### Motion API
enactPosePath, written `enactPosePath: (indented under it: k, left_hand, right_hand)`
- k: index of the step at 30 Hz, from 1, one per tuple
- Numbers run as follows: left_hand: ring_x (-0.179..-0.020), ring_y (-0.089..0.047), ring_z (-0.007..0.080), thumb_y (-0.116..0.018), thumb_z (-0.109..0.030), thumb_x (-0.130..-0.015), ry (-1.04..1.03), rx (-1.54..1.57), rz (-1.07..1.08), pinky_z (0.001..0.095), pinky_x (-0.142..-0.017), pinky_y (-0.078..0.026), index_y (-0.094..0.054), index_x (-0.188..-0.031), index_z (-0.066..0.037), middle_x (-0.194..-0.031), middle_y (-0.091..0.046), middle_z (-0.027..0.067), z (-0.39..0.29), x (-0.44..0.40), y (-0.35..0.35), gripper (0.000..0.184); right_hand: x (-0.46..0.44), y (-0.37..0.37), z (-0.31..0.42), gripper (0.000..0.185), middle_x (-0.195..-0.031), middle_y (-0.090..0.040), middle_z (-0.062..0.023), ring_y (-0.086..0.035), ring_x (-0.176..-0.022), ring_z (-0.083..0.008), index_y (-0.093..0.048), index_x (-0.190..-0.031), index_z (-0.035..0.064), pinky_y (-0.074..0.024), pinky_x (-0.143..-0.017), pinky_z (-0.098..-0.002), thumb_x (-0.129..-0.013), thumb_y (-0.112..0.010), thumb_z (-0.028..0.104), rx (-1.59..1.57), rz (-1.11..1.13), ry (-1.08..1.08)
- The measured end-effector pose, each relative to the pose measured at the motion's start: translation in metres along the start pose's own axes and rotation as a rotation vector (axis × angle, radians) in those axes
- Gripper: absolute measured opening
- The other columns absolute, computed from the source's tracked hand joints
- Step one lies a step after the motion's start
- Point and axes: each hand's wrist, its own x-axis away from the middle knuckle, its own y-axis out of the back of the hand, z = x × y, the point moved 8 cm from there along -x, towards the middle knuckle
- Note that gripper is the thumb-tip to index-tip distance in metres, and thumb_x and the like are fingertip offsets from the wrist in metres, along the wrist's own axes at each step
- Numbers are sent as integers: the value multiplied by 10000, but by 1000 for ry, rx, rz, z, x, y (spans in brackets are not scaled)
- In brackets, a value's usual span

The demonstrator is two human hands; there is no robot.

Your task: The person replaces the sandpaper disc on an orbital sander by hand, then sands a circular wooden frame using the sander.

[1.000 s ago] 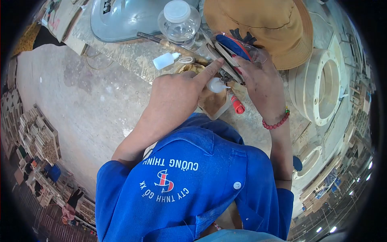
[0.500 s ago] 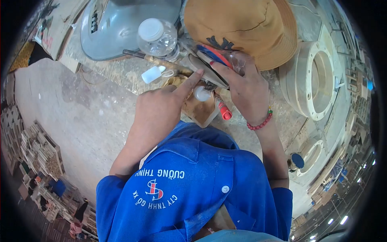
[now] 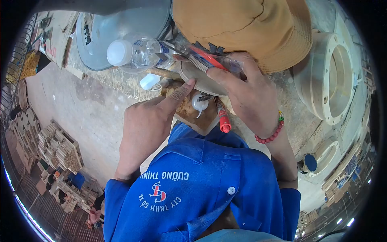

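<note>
A small stack of grey round discs (image 3: 205,82), like sanding discs, stands tilted between my hands. My right hand (image 3: 252,92) is closed at its upper right, thumb against the disc edges. A clear plastic wrapper with a red strip (image 3: 209,58) lies under its fingers. My left hand (image 3: 151,117) stretches its index finger onto the left part of the disc face; its other fingers are curled, and nothing shows in them. Just below the discs are a small white cap with a thin tip (image 3: 199,104) and a red marker (image 3: 224,121).
A clear bottle with a white cap (image 3: 141,53) lies beyond my left hand, near a small white bottle (image 3: 149,82). A tan hat (image 3: 238,26) and a grey plastic shell (image 3: 109,34) are at the back. A large flanged ring (image 3: 328,84) stands at right.
The discs have turned to show more of their face. The clear bottle has tipped over leftward. My left hand has shifted slightly down and left, its index finger still at the discs.
</note>
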Motion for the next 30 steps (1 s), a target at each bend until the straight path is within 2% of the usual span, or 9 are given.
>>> enactPosePath:
  k: [5, 11, 13, 16, 20, 26, 30]
  left_hand:
    - [-758, -703, 324, -632, -51, -846, -7, 9, -24, 423, -663, -563, -531, -1421, -349, -891, -728, 105, -1, 1, -1, 656]
    - [-722, -694, 329, -581, -61, -860, -19, 5, -52, 421, -637, -552, -529, -1430, -331, -864, -718, 119, -2, 5, -3, 633]
    - [-697, -687, 325, -566, -67, -853, -33, -14, -69, 417, -622, -548, -515, -1442, -337, -834, -708, 117, -3, 6, -3, 649]
    - [-576, -650, 256, -583, -96, -812, -104, -105, -150, 373, -530, -532, -448, -1493, -331, -689, -630, 43, -7, 9, -4, 733]
    - [-584, -656, 254, -582, -99, -816, -123, -108, -171, 370, -529, -533, -441, -1500, -304, -698, -635, 38, -8, 11, -3, 729]
    - [-593, -663, 240, -578, -111, -826, -146, -147, -194, 366, -527, -533, -420, -1514, -284, -695, -630, 39, -5, 13, -5, 727]
    - [-596, -664, 234, -576, -116, -828, -154, -158, -208, 364, -526, -533, -403, -1524, -277, -690, -622, 37, -5, 13, -8, 735]
  right_hand:
    - [-1, -2, 0, 317, -1110, -560, -88, -676, -847, -294, -678, -1087, 197, -576, -670, -376, -794, -630, 86, -11, 32, -28]
    - [3, -6, 11, 270, -1159, -565, -98, -680, -894, -263, -717, -1057, 202, -577, -677, -359, -795, -663, 159, 127, 49, 140]
    - [4, -10, 11, 266, -1177, -559, -114, -676, -917, -271, -718, -1065, 199, -579, -684, -373, -814, -648, 148, 178, 105, 96]
    - [2, -10, 13, 257, -1199, -546, -141, -667, -955, -294, -717, -1071, 178, -577, -696, -393, -839, -621, 123, 195, 219, 33]
    - [1, -9, 13, 290, -1225, -528, -176, -636, -1031, -341, -712, -1106, 124, -561, -763, -424, -850, -591, 61, 198, 364, 14]
    - [0, -10, 12, 359, -1190, -529, -212, -599, -1061, -374, -698, -1166, 82, -518, -873, -445, -832, -592, 8, 173, 454, 58]
    - [-1, -8, 13, 335, -1144, -546, -219, -609, -1018, -380, -701, -1143, 70, -517, -859, -448, -832, -591, 10, 125, 408, 102]
